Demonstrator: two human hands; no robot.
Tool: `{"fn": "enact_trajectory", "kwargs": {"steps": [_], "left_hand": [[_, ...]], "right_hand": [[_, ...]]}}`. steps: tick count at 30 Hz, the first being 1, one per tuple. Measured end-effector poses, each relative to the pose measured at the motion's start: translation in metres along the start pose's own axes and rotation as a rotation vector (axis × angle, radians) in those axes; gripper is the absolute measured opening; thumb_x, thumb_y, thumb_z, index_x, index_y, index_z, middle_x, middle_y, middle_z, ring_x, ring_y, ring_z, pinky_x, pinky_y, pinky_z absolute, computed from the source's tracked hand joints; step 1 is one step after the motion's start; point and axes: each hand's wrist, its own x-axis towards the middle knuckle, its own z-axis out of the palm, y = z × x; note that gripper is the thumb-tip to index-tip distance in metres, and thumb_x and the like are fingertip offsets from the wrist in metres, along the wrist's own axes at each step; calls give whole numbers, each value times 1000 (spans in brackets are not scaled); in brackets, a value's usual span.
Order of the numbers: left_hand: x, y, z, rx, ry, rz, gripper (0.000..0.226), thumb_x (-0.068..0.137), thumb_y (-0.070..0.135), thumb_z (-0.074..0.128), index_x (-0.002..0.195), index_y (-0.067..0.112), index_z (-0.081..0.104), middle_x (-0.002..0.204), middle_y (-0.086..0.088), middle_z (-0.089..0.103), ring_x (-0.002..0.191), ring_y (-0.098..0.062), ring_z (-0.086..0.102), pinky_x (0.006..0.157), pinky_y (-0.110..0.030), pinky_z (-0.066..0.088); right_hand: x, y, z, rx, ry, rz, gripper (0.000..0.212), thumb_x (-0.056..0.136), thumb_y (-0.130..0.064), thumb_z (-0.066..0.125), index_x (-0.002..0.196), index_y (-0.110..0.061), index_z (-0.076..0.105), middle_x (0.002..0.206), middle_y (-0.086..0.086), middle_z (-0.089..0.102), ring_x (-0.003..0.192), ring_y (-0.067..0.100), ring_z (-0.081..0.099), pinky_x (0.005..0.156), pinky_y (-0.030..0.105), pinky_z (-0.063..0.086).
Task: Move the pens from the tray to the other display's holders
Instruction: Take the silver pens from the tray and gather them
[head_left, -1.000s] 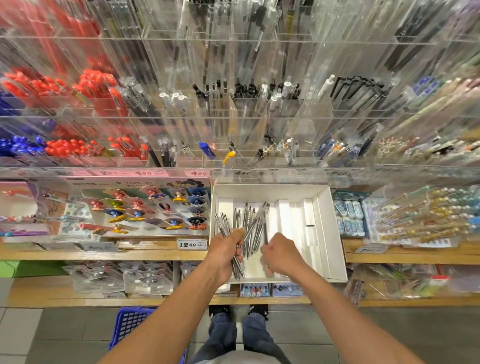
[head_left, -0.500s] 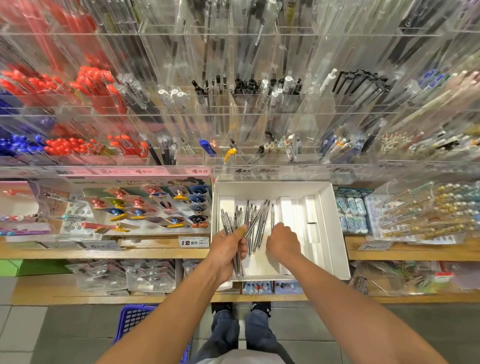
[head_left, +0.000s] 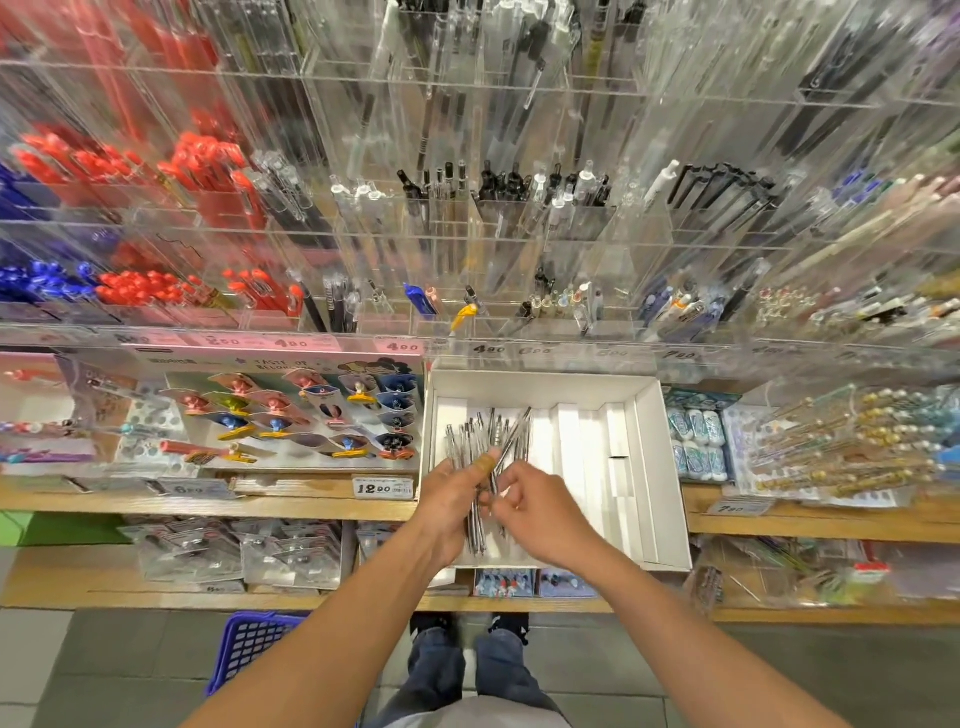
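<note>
— Both hands have come up and drawn together since a moment back: the left hand (head_left: 451, 503) now carries its bundle of silver pens (head_left: 485, 457) clear of the floor of the white tray (head_left: 658, 467), and the right hand (head_left: 537, 512), which was reaching down into the tray, has lifted to meet the bundle.

— So where does that leave the job?

— Early, I'd say. As far as I can see, nearly every silver pen is gathered in that one fistful; the left grip is wrapped round the lower part of the bundle, with the tops fanning out towards the far side. The right grip has its fingers curled in at the near end of the bundle, touching or pinching a pen, though I can't tell which.

— Anything gone into the holders yet?

— None of these that I can make out. The clear acrylic holders (head_left: 545, 218) rise on the far wall behind the tray, already crowded with other pens, and the bundle is still hanging over the tray's left half.

— And the pens themselves?

— Slim, metallic, with clips at the top. They sit splayed and uneven in the hand, so I'd guess they need squaring up first.
</note>
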Motion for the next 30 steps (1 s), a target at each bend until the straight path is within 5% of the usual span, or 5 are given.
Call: {"fn": "enact_trajectory", "kwargs": {"steps": [4, 8, 12, 20, 30], "left_hand": [[2, 2, -1, 10, -4, 24, 96, 81, 27, 82, 154, 4, 25, 149, -16, 45, 135, -30, 44, 108, -39, 37], [-1, 2, -4, 36, 18, -33, 41, 93, 11, 66, 127, -3, 49, 82, -11, 63, 64, -17, 58, 58, -32, 50], [-1, 0, -5, 16, 55, -41, 3, 97, 3, 54, 98, 5, 53, 58, -1, 49, 50, -12, 44, 48, -26, 40], [-4, -1, -3, 2, 75, -35, 3, 97, 8, 58, 94, 6, 58, 57, 1, 50, 46, -10, 44, 46, -25, 39], [-8, -2, 2, -27, 19, -28, 82, 71, 28, 85, 135, -9, 49, 101, -21, 71, 79, -26, 68, 66, -36, 58]], "right_hand": [[-9, -4, 3, 63, -56, -54, 11, 91, -35, 63, 91, -32, 52, 74, -6, 66, 54, -5, 58, 52, 10, 40], [18, 9, -13, 144, 54, 113, 10, 95, -28, 57, 95, -19, 62, 87, 0, 72, 60, 7, 67, 64, 28, 58], [56, 28, -7, -150, 177, 376, 20, 95, -13, 52, 114, -6, 54, 111, 13, 62, 98, 28, 63, 74, 28, 46], [73, 37, 15, -192, 190, 578, 15, 89, -6, 57, 103, -2, 53, 93, 9, 61, 85, 23, 63, 63, 26, 44], [-5, -2, -6, 117, -54, 51, 15, 85, -23, 63, 91, -29, 51, 76, -1, 66, 51, 2, 61, 47, 14, 43]]}}
